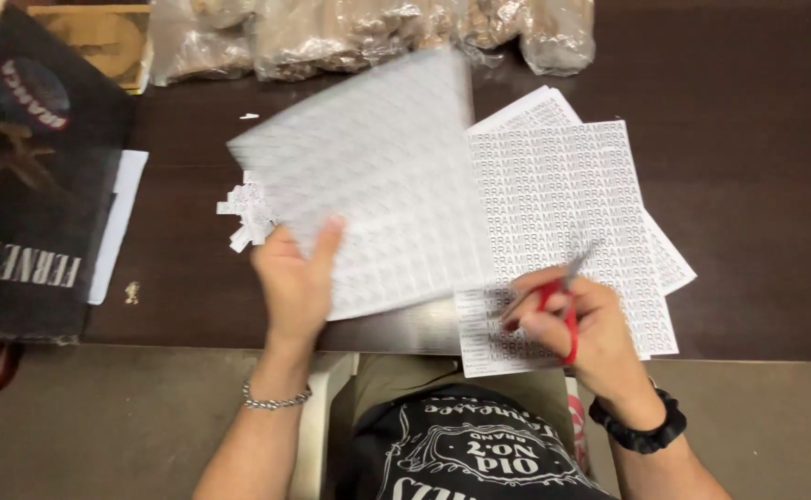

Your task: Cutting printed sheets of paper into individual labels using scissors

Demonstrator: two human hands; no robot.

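A dark brown wooden table carried a stack of white printed label sheets at three o'clock. The left hand pinched one blurred white sheet at centre; steadying it would aid clean cuts. The right hand gripped red-handled scissors, fingers closed. Clear plastic bags at twelve o'clock held brownish pieces.

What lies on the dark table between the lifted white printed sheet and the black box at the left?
In the head view, a small heap of cut white paper slips lies by the lifted sheet; toward the black box the dark table is mostly bare.
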